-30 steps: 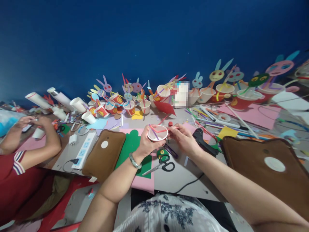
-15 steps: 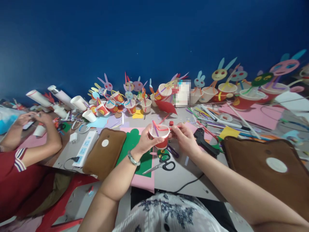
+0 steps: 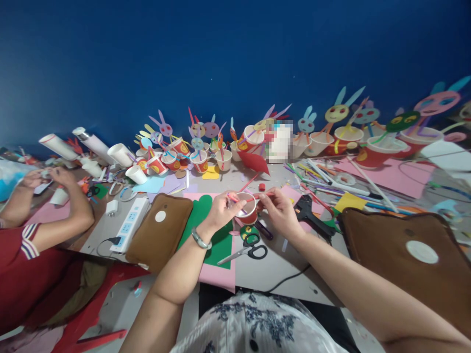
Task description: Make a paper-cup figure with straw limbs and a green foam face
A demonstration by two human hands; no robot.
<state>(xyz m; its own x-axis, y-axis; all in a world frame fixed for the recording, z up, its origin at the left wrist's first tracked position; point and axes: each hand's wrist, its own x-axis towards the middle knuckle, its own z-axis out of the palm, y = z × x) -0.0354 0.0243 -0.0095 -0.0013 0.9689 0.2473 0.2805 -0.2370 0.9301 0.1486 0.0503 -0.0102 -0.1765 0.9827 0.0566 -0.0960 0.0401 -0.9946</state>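
Note:
My left hand (image 3: 223, 212) is closed at the left rim of a red and white paper cup (image 3: 249, 214). Its fingertips pinch a red strip (image 3: 253, 197) there, and a purple strip shows inside the cup. The red strip stretches across the cup mouth towards my right hand (image 3: 278, 212), whose thumb and forefinger are closed on its other end. Whether the left hand also grips the cup is unclear. Under the cup lies a round green and yellow piece (image 3: 248, 232). Black-handled scissors (image 3: 256, 249) rest in front. Just behind the hands stands a small red cap (image 3: 261, 187).
Right of my hands lies a black glue gun (image 3: 312, 218). Brown pouches (image 3: 159, 233) flank the work area, with a power strip (image 3: 129, 225) at left. Paper cups with rabbit figures (image 3: 336, 113) line the wall. At far left, a co-worker's hands (image 3: 46, 179) hold something small.
My left fingers have shifted from the cup's side to the strip above its rim. The red strip, bent inside the cup before, now spans between both hands.

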